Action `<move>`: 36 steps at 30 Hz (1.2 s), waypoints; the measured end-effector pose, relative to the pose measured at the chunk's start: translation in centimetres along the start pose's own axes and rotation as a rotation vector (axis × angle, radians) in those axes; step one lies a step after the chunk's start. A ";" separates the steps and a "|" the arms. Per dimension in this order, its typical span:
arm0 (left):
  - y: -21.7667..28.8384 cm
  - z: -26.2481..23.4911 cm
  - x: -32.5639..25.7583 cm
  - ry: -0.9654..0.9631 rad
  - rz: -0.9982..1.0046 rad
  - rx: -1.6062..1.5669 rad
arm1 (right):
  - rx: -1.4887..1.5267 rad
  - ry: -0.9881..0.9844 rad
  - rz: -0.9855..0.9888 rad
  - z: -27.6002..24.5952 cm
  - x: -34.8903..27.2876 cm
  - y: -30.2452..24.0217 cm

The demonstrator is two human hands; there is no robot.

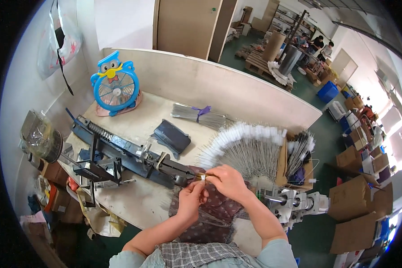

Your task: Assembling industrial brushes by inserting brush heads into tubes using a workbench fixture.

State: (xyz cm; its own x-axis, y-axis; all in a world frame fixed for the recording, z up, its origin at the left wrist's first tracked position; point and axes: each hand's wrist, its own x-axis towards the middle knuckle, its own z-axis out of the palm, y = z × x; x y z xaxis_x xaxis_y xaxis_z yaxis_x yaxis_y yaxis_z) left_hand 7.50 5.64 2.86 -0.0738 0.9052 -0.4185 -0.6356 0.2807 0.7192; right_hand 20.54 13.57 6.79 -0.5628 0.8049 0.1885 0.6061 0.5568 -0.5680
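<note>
My left hand [191, 201] is closed in a pinch, with a small white piece [203, 177] standing up at its fingertips. Close beside it, my right hand [228, 180] pinches with thumb and forefinger near the same piece; what lies between those fingers is too small to make out. Both hands work at the right end of a long dark metal bench device [129, 154] with a spring and a narrow tip. Below them spreads a brown dotted cloth [212, 222] with thin wires lying on it. To the right, a fan of thin metal wires [248, 149] has white ends.
A blue bird-shaped fan [116, 87] stands at the back left. Near the middle lie a dark flat packet [172, 137] and a wire bundle [198, 115] with a purple tie. A cardboard box [295, 156] of wires and a metal mechanism [297, 205] stand at right.
</note>
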 end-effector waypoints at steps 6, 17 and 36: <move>0.1 0.0 -0.4 0.039 0.023 -0.020 | 0.066 -0.041 -0.025 -0.8 -0.2 -0.1; 0.6 0.4 -0.4 -0.014 -0.037 0.017 | 0.269 -0.111 0.180 -0.7 -0.5 0.5; -1.1 0.5 0.1 0.005 0.153 -0.301 | -0.248 0.312 -0.205 0.9 -2.4 -2.2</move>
State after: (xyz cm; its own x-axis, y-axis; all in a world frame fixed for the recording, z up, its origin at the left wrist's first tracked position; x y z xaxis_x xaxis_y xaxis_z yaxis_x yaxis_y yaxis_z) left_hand 8.55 5.59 2.33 -0.1891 0.9277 -0.3218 -0.8151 0.0345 0.5783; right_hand 20.08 10.27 6.85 -0.5122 0.6750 0.5311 0.6377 0.7131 -0.2912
